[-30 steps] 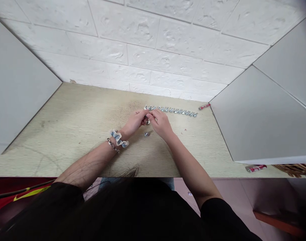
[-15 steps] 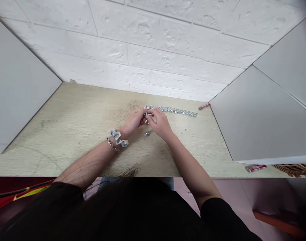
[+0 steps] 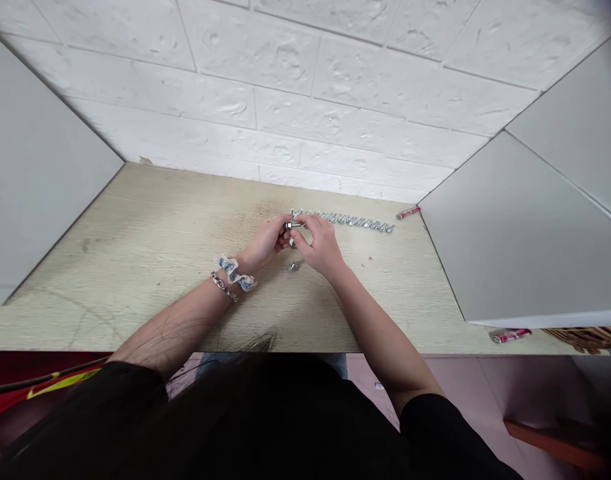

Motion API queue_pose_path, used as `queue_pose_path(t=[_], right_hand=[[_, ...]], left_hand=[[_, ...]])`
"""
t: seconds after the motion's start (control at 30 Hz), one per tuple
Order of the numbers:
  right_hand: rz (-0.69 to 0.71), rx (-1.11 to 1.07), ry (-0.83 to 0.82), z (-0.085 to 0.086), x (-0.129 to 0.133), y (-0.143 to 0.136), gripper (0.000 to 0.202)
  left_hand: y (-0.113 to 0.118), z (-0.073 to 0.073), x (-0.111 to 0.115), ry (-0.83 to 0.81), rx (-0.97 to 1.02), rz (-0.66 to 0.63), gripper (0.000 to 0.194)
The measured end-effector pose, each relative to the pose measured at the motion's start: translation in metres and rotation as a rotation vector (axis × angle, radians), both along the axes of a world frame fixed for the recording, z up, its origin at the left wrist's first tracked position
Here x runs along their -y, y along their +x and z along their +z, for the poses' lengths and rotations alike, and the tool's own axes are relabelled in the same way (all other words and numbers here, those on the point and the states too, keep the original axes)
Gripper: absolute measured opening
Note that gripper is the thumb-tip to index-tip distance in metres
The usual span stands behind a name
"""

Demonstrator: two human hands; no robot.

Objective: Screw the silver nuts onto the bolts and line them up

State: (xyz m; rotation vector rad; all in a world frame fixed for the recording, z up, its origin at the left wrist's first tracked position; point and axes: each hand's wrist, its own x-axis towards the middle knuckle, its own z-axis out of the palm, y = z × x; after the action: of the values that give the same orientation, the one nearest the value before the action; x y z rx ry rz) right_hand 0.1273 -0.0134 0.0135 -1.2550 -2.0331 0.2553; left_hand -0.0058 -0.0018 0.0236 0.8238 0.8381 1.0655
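Observation:
A small silver metal piece with a shaft is held between both hands above the pale wooden surface. My left hand is closed round its left end. The thumb and fingers of my right hand pinch its right end. Just behind the hands, a row of shiny metal pieces runs rightward, partly hidden by my right hand. One loose metal piece lies in front of the hands. Another shows just below the fingers, partly covered.
A white brick-patterned wall rises behind the surface. Grey panels stand at left and right. A red battery-like cylinder lies by the right panel; red cylinders lie near the front right edge.
The held piece has shifted slightly, and more of its left end shows between the fingers. Both hands stay in nearly the same place.

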Motion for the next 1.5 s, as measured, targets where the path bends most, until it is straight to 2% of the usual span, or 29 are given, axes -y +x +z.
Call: queue_pose_path(t=[0.2,0.47,0.6,0.73,1.1,1.5], right_hand=[[0.078,-0.030,-0.001,0.000,-0.002,0.000,0.025],[0.053,-0.090,0.016,-0.003,-0.005,0.002,0.038],[0.008,-0.116,0.051,-0.004,-0.003,0.001,0.030],[0.053,-0.103,0.076,-0.004,-0.002,0.000,0.022],[0.116,-0.153,0.085,-0.005,-0.005,0.002,0.016],[0.109,-0.192,-0.057,0.000,-0.001,-0.001,0.008]], left_hand=[[0.000,0.000,0.001,0.016,-0.036,0.003,0.024],[0.002,0.002,0.005,0.060,-0.082,-0.066,0.032],[0.000,0.000,0.001,0.024,-0.034,-0.047,0.026],[-0.001,-0.003,-0.002,-0.012,0.000,0.007,0.024],[0.001,-0.002,0.000,0.036,-0.062,-0.008,0.024],[0.002,-0.008,-0.001,0.105,-0.137,-0.020,0.026]])
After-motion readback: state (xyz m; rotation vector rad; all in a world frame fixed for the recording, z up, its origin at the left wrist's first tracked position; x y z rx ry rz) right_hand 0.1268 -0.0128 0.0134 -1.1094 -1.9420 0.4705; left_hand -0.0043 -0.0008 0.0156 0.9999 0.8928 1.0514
